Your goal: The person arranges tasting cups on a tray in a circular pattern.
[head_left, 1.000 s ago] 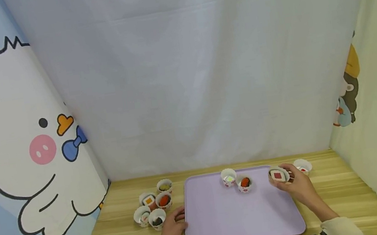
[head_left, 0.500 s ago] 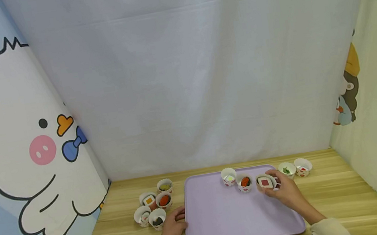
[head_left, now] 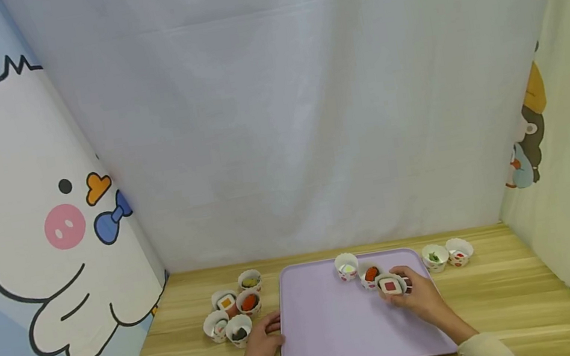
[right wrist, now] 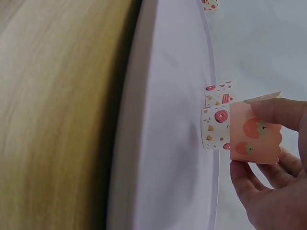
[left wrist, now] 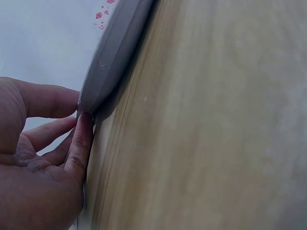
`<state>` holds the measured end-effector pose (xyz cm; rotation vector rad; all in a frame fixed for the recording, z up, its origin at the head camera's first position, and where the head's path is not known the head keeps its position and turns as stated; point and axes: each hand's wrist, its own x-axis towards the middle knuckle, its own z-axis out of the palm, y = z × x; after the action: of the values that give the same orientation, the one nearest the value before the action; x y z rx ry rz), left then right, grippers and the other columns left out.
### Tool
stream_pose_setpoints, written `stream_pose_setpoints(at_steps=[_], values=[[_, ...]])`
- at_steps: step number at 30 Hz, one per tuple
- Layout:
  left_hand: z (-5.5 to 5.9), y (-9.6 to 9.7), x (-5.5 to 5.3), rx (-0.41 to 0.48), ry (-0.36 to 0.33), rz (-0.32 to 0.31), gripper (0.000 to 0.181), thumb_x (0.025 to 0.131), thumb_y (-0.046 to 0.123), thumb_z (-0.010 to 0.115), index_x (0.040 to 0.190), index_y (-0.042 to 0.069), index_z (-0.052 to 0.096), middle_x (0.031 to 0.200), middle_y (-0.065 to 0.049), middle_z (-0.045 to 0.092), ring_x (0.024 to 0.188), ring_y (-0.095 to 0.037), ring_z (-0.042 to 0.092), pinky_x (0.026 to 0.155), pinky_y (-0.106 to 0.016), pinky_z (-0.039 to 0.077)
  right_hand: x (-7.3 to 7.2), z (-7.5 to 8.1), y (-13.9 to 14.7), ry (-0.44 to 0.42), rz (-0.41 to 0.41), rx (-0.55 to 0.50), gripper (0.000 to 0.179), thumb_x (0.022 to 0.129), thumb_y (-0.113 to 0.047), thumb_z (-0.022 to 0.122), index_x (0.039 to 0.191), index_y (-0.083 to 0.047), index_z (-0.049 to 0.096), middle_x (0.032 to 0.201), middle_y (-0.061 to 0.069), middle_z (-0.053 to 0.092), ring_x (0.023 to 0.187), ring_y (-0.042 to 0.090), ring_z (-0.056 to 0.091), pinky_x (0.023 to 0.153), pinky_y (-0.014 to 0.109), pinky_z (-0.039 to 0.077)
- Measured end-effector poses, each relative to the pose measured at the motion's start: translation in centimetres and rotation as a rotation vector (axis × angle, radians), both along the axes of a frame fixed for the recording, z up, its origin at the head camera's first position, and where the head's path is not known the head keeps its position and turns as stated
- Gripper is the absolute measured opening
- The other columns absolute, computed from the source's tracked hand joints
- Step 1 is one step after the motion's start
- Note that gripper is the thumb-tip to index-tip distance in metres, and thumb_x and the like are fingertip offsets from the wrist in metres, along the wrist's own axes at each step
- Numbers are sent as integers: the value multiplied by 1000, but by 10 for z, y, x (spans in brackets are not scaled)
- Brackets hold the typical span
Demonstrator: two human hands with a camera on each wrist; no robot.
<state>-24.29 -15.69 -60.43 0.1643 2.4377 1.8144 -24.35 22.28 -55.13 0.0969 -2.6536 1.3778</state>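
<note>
The person's right hand (head_left: 419, 295) grasps one pink cup (right wrist: 252, 134), thumb on one side and fingers on the other, and this cup, printed with strawberries, is raised over the single tray (head_left: 340, 335), toward the left hand. It holds one white square piece (head_left: 390, 286) with a red centre. The left hand (head_left: 261, 349) is unclenched, its fingertips laid against the near-left edge of that tray. Two white cups (head_left: 347, 268) are on the tray, ahead of the right hand and to its left; whether the nearer one touches the pink cup cannot be told. A pair of cups (head_left: 435, 258) is on the table (head_left: 524, 302) beyond the right hand, to its right. Five cups (head_left: 239, 332) are clustered to the left of the left hand and farther out, ten cups in all. One pale curtain (head_left: 285, 141) hangs well beyond both hands.
</note>
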Motion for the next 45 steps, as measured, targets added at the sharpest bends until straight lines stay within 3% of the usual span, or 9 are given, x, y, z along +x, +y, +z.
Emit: stream_pose_setpoints(at_steps=[9, 19, 45], values=[[1, 0, 1, -8, -12, 8, 64, 70, -9, 62, 134, -9, 53, 124, -25, 62, 113, -34, 61, 78, -19, 51, 0, -4, -5, -42, -3, 37, 61, 69, -11, 87, 123, -4, 59, 119, 21, 66, 102, 32, 67, 83, 36, 53], [3, 0, 2, 1, -8, 7, 63, 72, -8, 63, 134, -10, 52, 125, -26, 62, 113, -34, 61, 79, -19, 52, -5, -12, -11, -44, 9, 54, 58, 67, -3, 84, 119, -4, 60, 115, 17, 66, 95, 26, 66, 77, 32, 50], [6, 1, 4, 9, -18, 6, 62, 73, -9, 63, 134, -10, 52, 125, -27, 61, 113, -34, 61, 78, -20, 52, -16, -18, -3, -81, -37, 70, 62, 69, -13, 87, 122, -2, 58, 117, 21, 64, 88, 21, 61, 70, 28, 47]])
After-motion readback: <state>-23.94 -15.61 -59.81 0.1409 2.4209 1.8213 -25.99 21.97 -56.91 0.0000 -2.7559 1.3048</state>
